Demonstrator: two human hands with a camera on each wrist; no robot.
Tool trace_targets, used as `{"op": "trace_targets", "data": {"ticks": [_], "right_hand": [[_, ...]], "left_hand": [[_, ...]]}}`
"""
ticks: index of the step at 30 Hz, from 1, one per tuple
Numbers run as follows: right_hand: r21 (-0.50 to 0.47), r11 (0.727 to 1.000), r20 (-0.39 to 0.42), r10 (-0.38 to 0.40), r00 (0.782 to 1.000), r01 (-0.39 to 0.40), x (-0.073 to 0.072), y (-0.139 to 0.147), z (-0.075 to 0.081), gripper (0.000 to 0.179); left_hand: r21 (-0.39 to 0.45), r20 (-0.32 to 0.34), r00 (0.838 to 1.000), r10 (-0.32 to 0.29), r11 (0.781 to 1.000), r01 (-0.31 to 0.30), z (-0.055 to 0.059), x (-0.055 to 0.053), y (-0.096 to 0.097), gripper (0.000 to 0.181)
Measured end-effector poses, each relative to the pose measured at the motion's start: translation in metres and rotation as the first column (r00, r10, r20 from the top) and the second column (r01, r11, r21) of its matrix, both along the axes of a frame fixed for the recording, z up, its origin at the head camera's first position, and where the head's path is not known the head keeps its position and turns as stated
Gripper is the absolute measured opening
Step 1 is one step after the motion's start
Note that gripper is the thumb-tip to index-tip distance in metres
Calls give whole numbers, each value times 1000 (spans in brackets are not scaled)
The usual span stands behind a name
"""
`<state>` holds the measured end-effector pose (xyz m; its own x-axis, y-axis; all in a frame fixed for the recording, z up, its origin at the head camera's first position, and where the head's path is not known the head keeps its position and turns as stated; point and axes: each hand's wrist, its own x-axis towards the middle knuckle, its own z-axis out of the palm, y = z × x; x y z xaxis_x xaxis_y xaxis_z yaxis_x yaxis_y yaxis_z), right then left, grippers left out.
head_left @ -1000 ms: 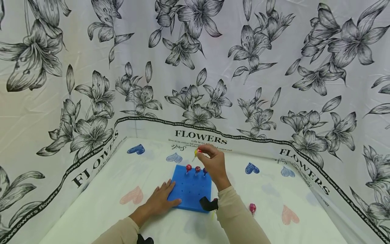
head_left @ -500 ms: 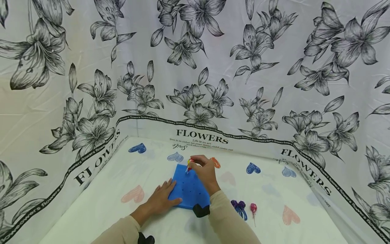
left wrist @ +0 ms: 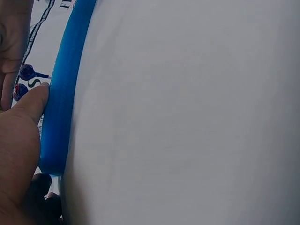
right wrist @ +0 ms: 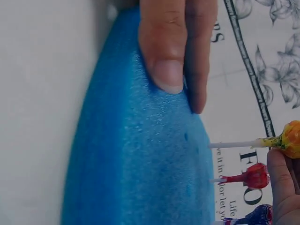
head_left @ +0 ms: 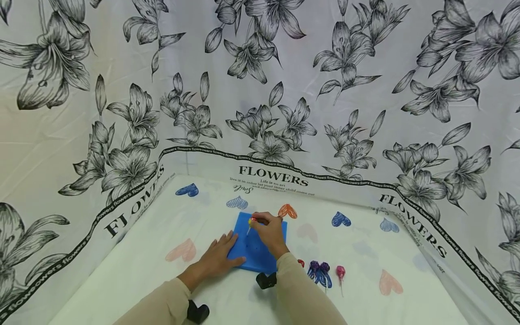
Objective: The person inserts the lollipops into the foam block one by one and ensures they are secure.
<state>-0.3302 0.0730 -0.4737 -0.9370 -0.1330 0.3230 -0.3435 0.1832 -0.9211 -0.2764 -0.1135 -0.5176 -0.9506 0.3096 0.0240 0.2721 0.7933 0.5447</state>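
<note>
My right hand (head_left: pixel 268 232) pinches a yellow lollipop (right wrist: pixel 291 140) by its head, over the left part of a blue foam board (head_left: pixel 253 253) with small holes. Its white stick points at the board, with the tip right at the surface in the right wrist view. Beside it a red lollipop (right wrist: pixel 257 176) and a dark blue lollipop (right wrist: pixel 260 217) stand with their sticks in the board; in the head view my right hand hides them. My left hand (head_left: pixel 217 258) rests on the board's left side, fingers extended, thumb (left wrist: pixel 33 103) at the near edge.
To the right of my right forearm lie a pink lollipop (head_left: pixel 340 271), two purple lollipops (head_left: pixel 314 265) and a red lollipop (head_left: pixel 301 262), partly hidden by the sleeve. The white cloth (head_left: pixel 134 275) has printed hearts. Behind it hangs a flowered curtain (head_left: pixel 284 135).
My right hand has brought the yellow lollipop down and left from above the board's back to the board's surface. My left hand stays on the board. The head view has tilted slightly.
</note>
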Motion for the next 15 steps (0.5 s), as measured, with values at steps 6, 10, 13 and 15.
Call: {"op": "trace_targets", "data": {"ticks": [6,10,13,15], "right_hand": [[49,999,3,-19,1000,19,-5,1,-6,21],[77,997,1,-28,1000,28,-7,-1,-6,19],[99,995,-9,-32,999,32,-6,-1,-4,18],[121,992,-22,-27,999,30,-3,0,-5,18]], "left_hand": [[-9,-2,1000,8,1000,-8,5,-1,1,89],[13,1,1000,7,1000,-7,7,0,0,88],[14,12,1000,4,1000,-4,6,0,1,89],[19,16,1000,1,1000,-2,4,1,2,89]]}}
